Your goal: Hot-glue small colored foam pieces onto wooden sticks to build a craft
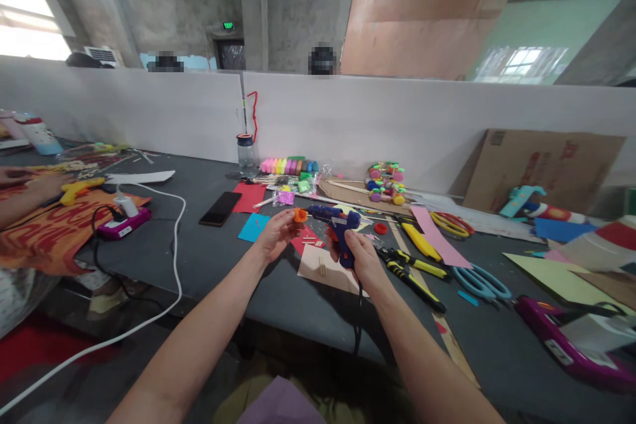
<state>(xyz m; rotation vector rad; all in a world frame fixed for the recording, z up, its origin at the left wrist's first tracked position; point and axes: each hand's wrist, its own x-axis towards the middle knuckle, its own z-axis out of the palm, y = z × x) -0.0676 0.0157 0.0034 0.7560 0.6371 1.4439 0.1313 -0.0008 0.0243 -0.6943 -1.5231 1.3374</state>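
Looking through the head cam, it's all about the nozzle end of the glue gun (pixel 342 225) versus the orange piece (pixel 299 215). The gun's barrel lies pretty much sideways, tip aimed left, and the orange piece sits right off that tip. Touching or a hair apart? Honestly can't tell from this angle. Both are up over the tabletop (pixel 211 265), out in front of the person, between the two forearms.

The left hand (pixel 279 236) is the one nearer the tip. Its fingertips are pinched together on the orange piece, so the piece pokes out on the side facing the gun. Can't make out how the tucked fingers sit.

Right hand (pixel 364 257) is clamped around the gun's handle, which drops down from the barrel, with the cord (pixel 358 318) hanging below. No clue if the trigger is squeezed, too small to see.

Under the gun there's a beige sheet (pixel 311 270) with a few short sticks (pixel 322 266) on it. A red ring (pixel 380 228) lies just right of the gun, and the yellow-and-black pliers (pixel 415 283) are farther right, beside the right forearm.
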